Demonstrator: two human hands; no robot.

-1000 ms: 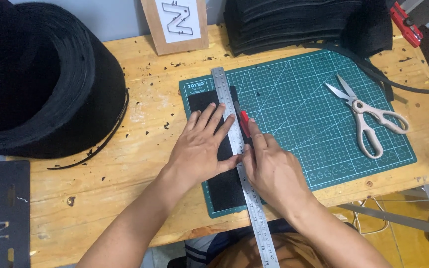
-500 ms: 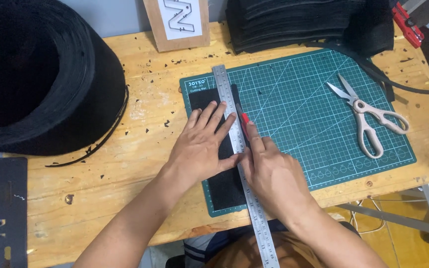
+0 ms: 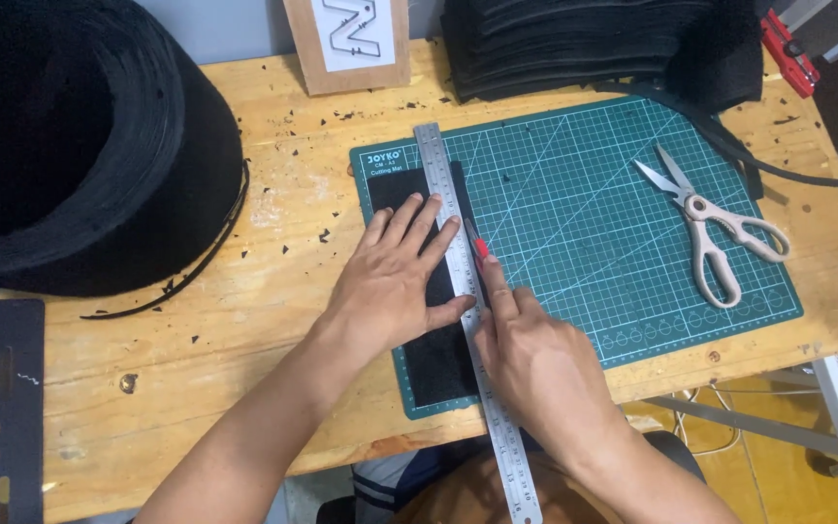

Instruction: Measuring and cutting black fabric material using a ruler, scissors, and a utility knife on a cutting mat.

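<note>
Right hand [image 3: 535, 364] has slid nearer along the steel ruler [image 3: 463, 291], grip closed on a red cutter [image 3: 480, 250]. Left hand [image 3: 395, 281], fingers spread flat, pins ruler and black strip [image 3: 438, 359] just left of the cutter.

A wooden workbench [image 3: 244, 330] carries a green cutting mat [image 3: 632, 233] under the gripping hands, black fabric rolls [image 3: 70, 146] far left.

Left hand [image 3: 395, 277] flat, right hand [image 3: 535, 364] gripping.

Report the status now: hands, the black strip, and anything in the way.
Left hand flat on steel ruler and black strip. Right hand holds red cutter at ruler edge. Scissors apart, right.
</note>
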